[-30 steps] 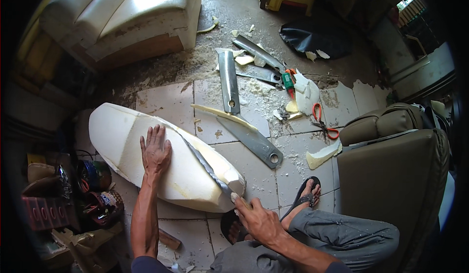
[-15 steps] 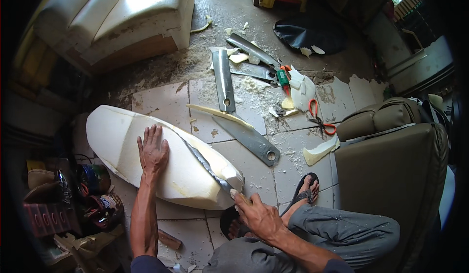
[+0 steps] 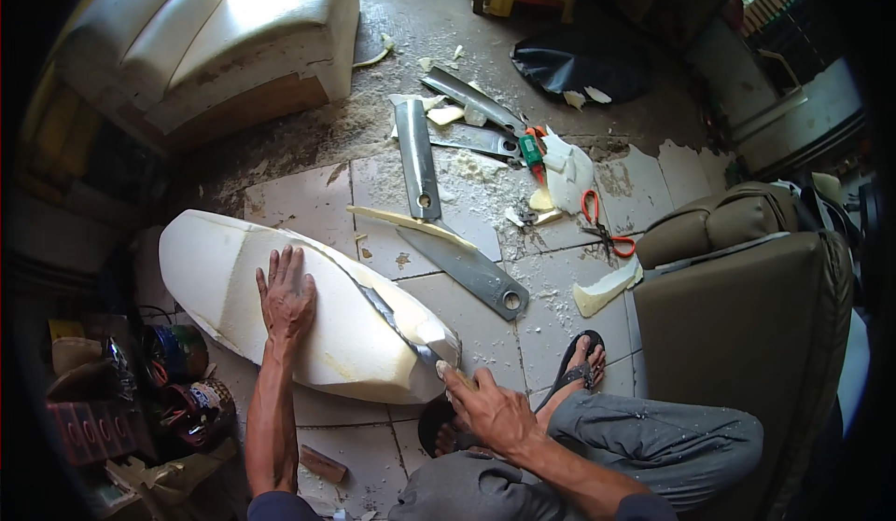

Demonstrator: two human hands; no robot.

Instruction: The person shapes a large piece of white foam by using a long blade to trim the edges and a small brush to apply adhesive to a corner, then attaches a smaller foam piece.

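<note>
A long cream foam block (image 3: 350, 348), shaped like a motorcycle seat, lies at a slant on the floor in front of me. My left hand (image 3: 287, 297) rests flat on its upper face, fingers spread. At the block's near right end, my right hand (image 3: 490, 414) is wrapped round the handle of a long knife (image 3: 427, 355). The grey blade runs along the far long side of the foam, inside a cut, with a strip of foam partly covering it. The blade's tip is hidden.
Loose flat metal blades (image 3: 417, 162), red-handled scissors (image 3: 609, 227), a green-and-orange tool (image 3: 532, 148) and foam scraps (image 3: 602, 290) litter the dusty tiles. A brown cushioned seat (image 3: 737, 334) stands right, a pale sofa (image 3: 252, 45) far left, containers (image 3: 201, 400) near left.
The whole view has shifted slightly. Less of the knife blade shows along the cut. My left hand keeps its place on the foam, and my right hand still grips the handle.
</note>
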